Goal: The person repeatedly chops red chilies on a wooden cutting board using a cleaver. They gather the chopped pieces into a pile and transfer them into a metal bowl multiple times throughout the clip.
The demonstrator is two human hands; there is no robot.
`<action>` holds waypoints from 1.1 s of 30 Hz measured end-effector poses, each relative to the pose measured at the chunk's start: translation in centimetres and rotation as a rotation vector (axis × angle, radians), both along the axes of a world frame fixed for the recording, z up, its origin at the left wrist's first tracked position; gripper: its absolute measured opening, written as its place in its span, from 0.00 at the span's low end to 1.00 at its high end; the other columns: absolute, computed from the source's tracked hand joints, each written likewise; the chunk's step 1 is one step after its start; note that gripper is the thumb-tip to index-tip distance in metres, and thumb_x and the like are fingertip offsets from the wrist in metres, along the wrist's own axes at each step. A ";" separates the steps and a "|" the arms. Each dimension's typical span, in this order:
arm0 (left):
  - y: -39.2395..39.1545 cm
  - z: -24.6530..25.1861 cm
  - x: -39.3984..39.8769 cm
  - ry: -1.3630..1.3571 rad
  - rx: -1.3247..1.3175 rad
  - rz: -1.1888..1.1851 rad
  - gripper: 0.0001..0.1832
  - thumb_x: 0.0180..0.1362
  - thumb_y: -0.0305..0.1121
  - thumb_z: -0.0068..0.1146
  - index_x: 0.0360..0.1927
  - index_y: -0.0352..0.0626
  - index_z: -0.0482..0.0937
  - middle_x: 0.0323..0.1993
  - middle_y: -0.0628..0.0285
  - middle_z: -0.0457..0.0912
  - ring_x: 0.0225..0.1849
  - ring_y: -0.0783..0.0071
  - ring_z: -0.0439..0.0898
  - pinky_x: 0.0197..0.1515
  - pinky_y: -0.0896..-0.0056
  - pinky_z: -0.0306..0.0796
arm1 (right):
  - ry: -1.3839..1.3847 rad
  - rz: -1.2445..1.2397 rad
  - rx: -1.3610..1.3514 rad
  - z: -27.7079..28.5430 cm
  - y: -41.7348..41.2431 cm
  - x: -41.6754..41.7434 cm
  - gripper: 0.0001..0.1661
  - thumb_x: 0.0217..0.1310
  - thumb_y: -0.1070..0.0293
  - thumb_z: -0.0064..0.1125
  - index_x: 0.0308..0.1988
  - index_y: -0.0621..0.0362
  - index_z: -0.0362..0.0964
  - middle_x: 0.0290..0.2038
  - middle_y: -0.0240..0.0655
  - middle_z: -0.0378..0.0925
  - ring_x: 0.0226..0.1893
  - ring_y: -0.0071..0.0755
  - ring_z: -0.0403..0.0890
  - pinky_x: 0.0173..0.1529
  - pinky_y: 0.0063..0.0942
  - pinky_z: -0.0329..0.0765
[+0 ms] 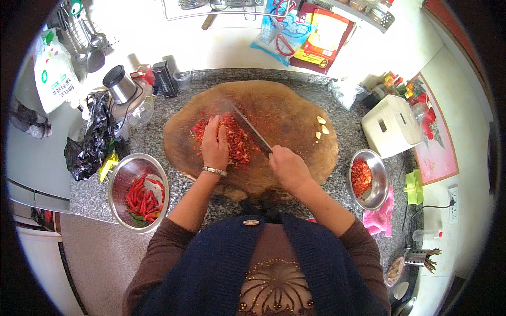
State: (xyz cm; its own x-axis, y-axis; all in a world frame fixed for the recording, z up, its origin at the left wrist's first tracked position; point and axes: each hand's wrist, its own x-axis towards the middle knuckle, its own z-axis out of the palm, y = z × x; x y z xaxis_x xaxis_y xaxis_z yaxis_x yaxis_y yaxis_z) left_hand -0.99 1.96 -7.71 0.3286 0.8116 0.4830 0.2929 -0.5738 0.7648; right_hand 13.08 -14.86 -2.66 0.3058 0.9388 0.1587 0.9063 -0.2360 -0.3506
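Observation:
A round wooden chopping board lies before me with a pile of chopped red chilies on its left half. My right hand grips a knife, whose blade slants up and left along the pile's right side. Flat against the pile's left part rests my left hand, fingers pointing away from me. Several peeled garlic cloves lie near the board's right edge. At the left, a steel bowl holds whole red chilies; at the right, a smaller steel bowl contains chopped chilies.
Left of the board stand a food chopper, a black plastic bag and a black box. A cream container and a pink cloth are at the right. Scissors hang before packets at the back wall.

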 end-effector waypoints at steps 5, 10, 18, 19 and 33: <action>-1.6 0.0 -0.9 0.412 0.271 -0.087 0.46 0.55 0.54 0.57 0.68 0.35 0.53 0.70 0.44 0.51 0.73 0.47 0.46 0.71 0.49 0.39 | 0.214 -0.222 0.123 -3.3 -1.6 4.2 0.12 0.65 0.66 0.46 0.45 0.59 0.64 0.27 0.49 0.74 0.26 0.51 0.79 0.32 0.43 0.76; -2.9 0.8 -1.0 0.720 0.263 -0.226 0.61 0.43 0.67 0.60 0.72 0.42 0.45 0.73 0.48 0.40 0.74 0.49 0.35 0.72 0.47 0.29 | 0.873 -0.451 0.042 -2.3 -3.0 5.0 0.22 0.66 0.67 0.43 0.59 0.54 0.60 0.25 0.41 0.73 0.20 0.35 0.76 0.25 0.33 0.75; -2.4 0.3 0.4 0.773 0.185 -0.042 0.53 0.50 0.66 0.54 0.71 0.44 0.48 0.72 0.45 0.43 0.73 0.42 0.36 0.70 0.39 0.31 | 0.940 -0.375 0.035 -3.6 -1.8 0.9 0.30 0.68 0.67 0.44 0.68 0.47 0.50 0.21 0.32 0.69 0.15 0.22 0.69 0.19 0.24 0.71; -2.3 0.0 0.6 0.760 0.177 -0.030 0.52 0.52 0.65 0.53 0.71 0.44 0.48 0.72 0.45 0.44 0.73 0.42 0.36 0.70 0.38 0.31 | 0.923 -0.354 0.033 -3.4 -1.3 0.1 0.31 0.68 0.67 0.44 0.68 0.47 0.50 0.21 0.32 0.70 0.16 0.23 0.69 0.19 0.25 0.71; -1.2 -1.7 2.9 0.410 0.178 0.041 0.42 0.53 0.55 0.59 0.64 0.36 0.62 0.66 0.37 0.56 0.70 0.38 0.49 0.69 0.41 0.42 | 1.128 -0.195 -0.041 -3.3 1.5 -4.3 0.30 0.68 0.65 0.45 0.67 0.43 0.52 0.21 0.30 0.67 0.15 0.23 0.68 0.19 0.26 0.71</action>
